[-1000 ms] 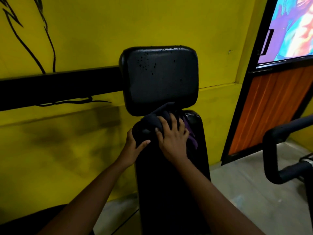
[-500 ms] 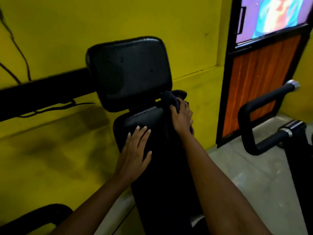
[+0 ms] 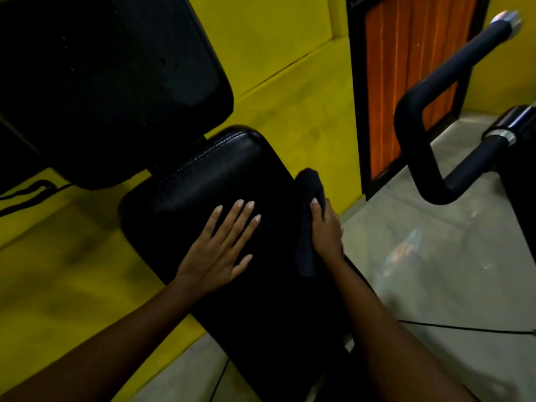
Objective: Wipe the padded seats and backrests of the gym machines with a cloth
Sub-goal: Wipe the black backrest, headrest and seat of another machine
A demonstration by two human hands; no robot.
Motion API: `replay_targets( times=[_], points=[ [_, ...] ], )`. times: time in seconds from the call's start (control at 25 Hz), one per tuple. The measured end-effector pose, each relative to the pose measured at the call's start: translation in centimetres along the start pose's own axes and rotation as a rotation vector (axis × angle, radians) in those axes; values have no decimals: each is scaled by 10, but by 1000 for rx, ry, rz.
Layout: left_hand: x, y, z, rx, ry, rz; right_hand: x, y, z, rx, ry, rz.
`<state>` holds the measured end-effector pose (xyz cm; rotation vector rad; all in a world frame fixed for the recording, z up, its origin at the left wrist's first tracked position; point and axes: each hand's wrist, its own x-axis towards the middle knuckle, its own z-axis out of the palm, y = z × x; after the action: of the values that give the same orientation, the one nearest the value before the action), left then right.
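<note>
Wiping the black backrest pad [image 3: 203, 181]
The left hand [image 3: 216, 248] lies flat on it; beside it, the right hand [image 3: 326, 230] grips the dark cloth [image 3: 307, 198].

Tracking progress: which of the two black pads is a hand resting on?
The lower, stitched pad: the left hand lies flat on it. The upper pad is untouched.

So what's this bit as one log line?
left hand: flat on long pad | right hand: grips cloth at pad's right edge
</note>
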<state>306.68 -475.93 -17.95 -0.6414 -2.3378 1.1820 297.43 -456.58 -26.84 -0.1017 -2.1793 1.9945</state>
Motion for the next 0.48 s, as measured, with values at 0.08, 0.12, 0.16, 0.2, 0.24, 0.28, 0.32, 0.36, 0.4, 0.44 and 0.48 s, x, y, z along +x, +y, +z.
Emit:
replay_targets(
  times=[0.08,0.12,0.16,0.2,0.24,0.28,0.32,0.36,0.4,0.44,0.48],
  points=[
    [1,0,2,33,5,2,-7,20,-8,-38,-17,59],
    [1,-1,2,38,4,5,-11,27,-13,-62,-29,91],
    [0,-1,1,31,5,3,-13,29,-18,-78,-44,130],
    [-1,0,-1,15,4,-11,-13,25,-22,-88,-56,167],
    [0,3,-3,-22,9,-39,-9,14,-24,-81,-67,170],
    [2,8,-5,-77,15,-70,-2,-3,-23,-51,-83,130],
    [6,17,-7,-134,10,-89,6,-20,-20,-4,-108,56],
    [11,29,-8,-178,5,-89,15,-36,-16,43,-145,-16],
    [17,43,-7,-212,2,-77,22,-45,-12,87,-173,-49],
    [21,56,-5,-234,-2,-60,25,-46,-10,117,-183,-27],
    [25,66,-2,-241,-4,-43,25,-37,-10,115,-173,15]
  ],
)
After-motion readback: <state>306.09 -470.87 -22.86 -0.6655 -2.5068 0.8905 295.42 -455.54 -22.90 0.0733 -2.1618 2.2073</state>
